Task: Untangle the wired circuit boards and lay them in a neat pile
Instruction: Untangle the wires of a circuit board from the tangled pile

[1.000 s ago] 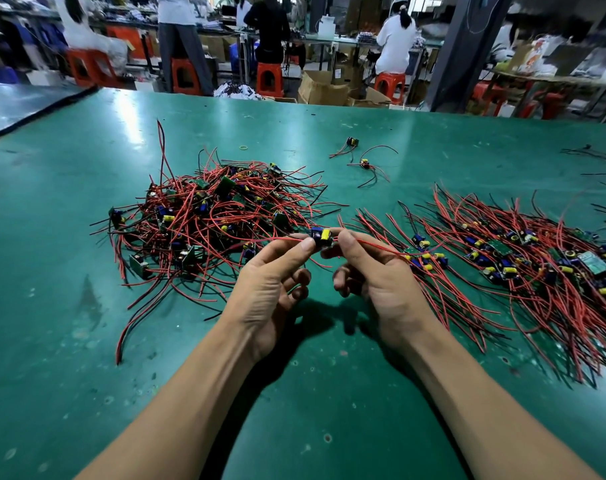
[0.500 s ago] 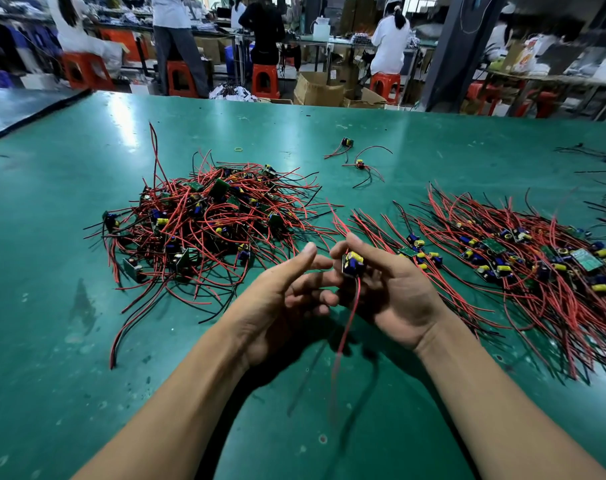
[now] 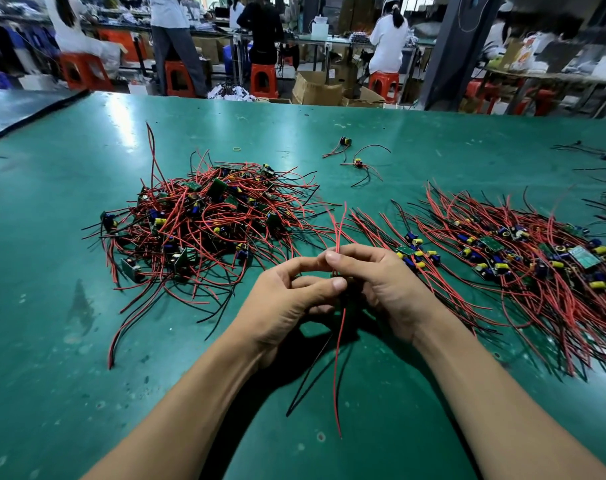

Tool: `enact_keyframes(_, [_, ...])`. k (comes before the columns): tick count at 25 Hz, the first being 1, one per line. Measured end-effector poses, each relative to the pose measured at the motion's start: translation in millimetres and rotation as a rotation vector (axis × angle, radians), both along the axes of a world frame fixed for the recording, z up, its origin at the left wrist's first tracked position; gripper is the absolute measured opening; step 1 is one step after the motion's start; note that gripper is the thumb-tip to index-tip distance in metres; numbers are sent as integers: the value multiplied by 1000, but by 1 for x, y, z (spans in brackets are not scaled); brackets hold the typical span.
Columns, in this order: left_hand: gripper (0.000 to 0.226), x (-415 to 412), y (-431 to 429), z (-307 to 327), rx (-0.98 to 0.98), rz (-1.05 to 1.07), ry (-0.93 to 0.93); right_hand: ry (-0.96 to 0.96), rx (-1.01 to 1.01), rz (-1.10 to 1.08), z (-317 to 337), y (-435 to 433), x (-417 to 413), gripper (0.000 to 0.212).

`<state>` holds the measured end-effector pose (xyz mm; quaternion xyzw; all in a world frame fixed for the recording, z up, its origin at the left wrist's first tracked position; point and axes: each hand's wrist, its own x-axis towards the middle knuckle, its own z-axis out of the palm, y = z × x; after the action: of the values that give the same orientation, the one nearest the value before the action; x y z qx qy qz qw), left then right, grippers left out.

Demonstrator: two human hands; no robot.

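A tangled heap of small circuit boards with red and black wires (image 3: pixel 204 223) lies on the green table, left of centre. A laid-out pile of boards with combed wires (image 3: pixel 523 258) spreads to the right. Between them, above the table, both hands meet on one wired circuit board (image 3: pixel 339 327). My left hand (image 3: pixel 291 299) pinches it with thumb and fingers. My right hand (image 3: pixel 381 282) pinches its red wires near the top. The board itself is mostly hidden between the fingers. Its red and black wires hang down toward me, and two red ends stick up.
Two stray wired parts (image 3: pixel 357 164) lie farther back on the green table (image 3: pixel 69 341). More wires (image 3: pixel 603 188) show at the far right edge. Beyond the table's far edge are people at benches, orange stools (image 3: pixel 263 79) and cardboard boxes (image 3: pixel 315 88).
The board has turned in my hands: its wires now hang straight down and stick up. Both hands have closed in on it and moved slightly toward me.
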<state>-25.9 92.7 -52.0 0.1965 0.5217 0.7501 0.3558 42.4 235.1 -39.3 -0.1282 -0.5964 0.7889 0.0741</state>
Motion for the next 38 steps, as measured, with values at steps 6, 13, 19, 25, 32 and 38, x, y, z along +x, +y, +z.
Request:
enact_keyframes(6, [11,1,4,-2,-50,88,85,55,211,-169,-1,0,-1,17])
enact_keyframes(13, [17,4,3,-2,-73,148,129,66,209,-91,-2,-2,0,21])
enact_keyframes(19, [11,12,8,-8,-178,302,368,21,159,-183,-5,-7,-4,25])
enact_keyframes(25, [16,11,7,-5,-219,263,407,109,-63,-489,-5,1,-14,34])
enact_keyframes(32, [18,11,2,-6,-246,217,414,190,-243,-746,8,36,-2,28])
enact_keyframes(38, [18,8,3,-4,-151,230,225,77,-167,-566,6,21,-6,18])
